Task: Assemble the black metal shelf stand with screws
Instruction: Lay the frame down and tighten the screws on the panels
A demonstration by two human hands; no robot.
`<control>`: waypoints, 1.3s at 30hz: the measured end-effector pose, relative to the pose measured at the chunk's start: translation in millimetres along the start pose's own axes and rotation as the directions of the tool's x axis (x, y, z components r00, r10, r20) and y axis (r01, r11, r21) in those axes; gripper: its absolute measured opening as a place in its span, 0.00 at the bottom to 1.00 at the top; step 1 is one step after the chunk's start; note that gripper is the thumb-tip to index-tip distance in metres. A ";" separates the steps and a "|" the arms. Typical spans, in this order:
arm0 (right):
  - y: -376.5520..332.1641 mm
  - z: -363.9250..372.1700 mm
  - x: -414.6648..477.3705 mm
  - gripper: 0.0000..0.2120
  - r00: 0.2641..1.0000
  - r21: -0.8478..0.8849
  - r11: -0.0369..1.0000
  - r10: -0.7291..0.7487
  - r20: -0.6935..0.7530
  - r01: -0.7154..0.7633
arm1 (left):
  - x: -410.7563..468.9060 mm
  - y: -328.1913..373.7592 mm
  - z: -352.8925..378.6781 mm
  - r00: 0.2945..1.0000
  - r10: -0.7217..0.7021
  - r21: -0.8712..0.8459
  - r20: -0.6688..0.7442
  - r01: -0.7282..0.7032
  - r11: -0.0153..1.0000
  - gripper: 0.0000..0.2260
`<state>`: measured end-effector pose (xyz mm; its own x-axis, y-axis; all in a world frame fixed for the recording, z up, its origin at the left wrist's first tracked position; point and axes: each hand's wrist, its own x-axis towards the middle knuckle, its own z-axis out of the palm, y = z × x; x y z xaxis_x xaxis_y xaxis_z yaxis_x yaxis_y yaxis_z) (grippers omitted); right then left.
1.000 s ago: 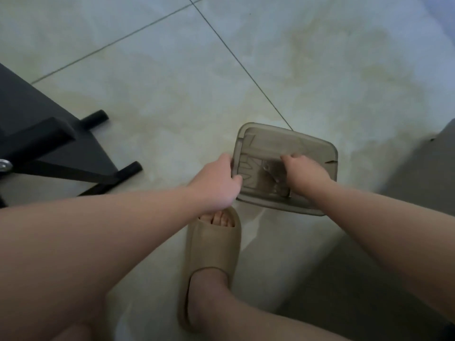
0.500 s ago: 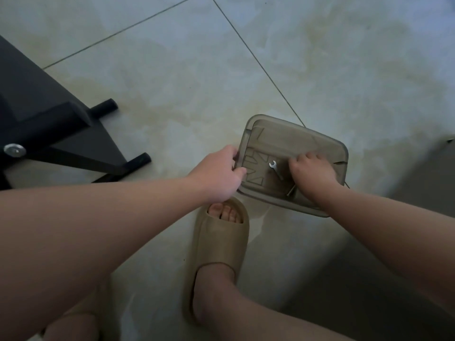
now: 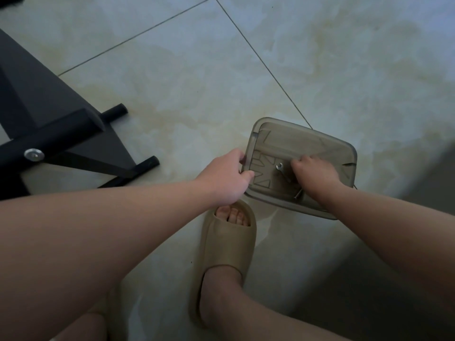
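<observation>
The left hand (image 3: pixel 226 175) grips the left rim of a smoky translucent box (image 3: pixel 320 139) on the tiled floor (image 3: pixel 172 82). The right hand (image 3: pixel 314 172) is inside the box with its fingers curled down; I cannot tell whether they pinch anything. 1 small wrench (image 3: pixel 282 169) lies just left of the right hand, and 1 screw (image 3: pixel 298 194) lies by its wrist. The black metal shelf stand (image 3: pixel 56 134) sits well left of the left hand.

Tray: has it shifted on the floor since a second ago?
No. The tray still meets the grout line at the same spot on its far edge.
</observation>
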<state>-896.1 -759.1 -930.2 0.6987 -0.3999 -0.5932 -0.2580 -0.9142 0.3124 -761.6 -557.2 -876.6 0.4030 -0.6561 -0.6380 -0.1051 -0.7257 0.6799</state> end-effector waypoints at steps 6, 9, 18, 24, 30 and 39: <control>-0.4 -16.1 -17.0 0.07 0.986 0.331 0.942 0.009 -0.168 0.048 | -4.6 8.5 -14.4 0.993 -0.081 0.045 0.083 0.078 0.996 0.20; -4.2 -45.9 -34.3 0.06 0.938 0.457 0.871 -0.015 -0.347 0.183 | -17.8 17.7 -35.4 0.987 -0.126 0.107 0.101 0.115 0.988 0.11; -25.8 -219.9 -101.5 0.06 0.779 0.575 0.705 0.052 -0.625 0.414 | -116.9 65.8 -126.1 0.974 -0.216 -0.113 0.074 0.223 0.968 0.09; -86.4 -330.8 -168.7 0.07 0.672 0.544 0.602 0.016 -0.741 0.585 | -202.0 63.0 -178.5 0.964 -0.239 -0.672 -0.118 0.100 0.734 0.13; -153.3 -374.5 -212.7 0.07 0.608 0.411 0.590 -0.178 -0.774 0.695 | -258.2 48.6 -211.0 0.984 -0.159 -0.955 -0.081 -0.031 0.295 0.21; -198.9 -378.3 -184.7 0.09 0.676 0.518 0.506 -0.191 -0.712 0.690 | -263.9 -5.9 -245.1 0.929 -0.349 -0.957 -0.125 -0.020 0.291 0.19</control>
<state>-721.4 -478.7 -602.2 0.9965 -0.0491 0.0681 0.0054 -0.7719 -0.6357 -644.5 -329.0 -623.7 0.5248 -0.3302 -0.7846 0.8312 -0.0002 0.5560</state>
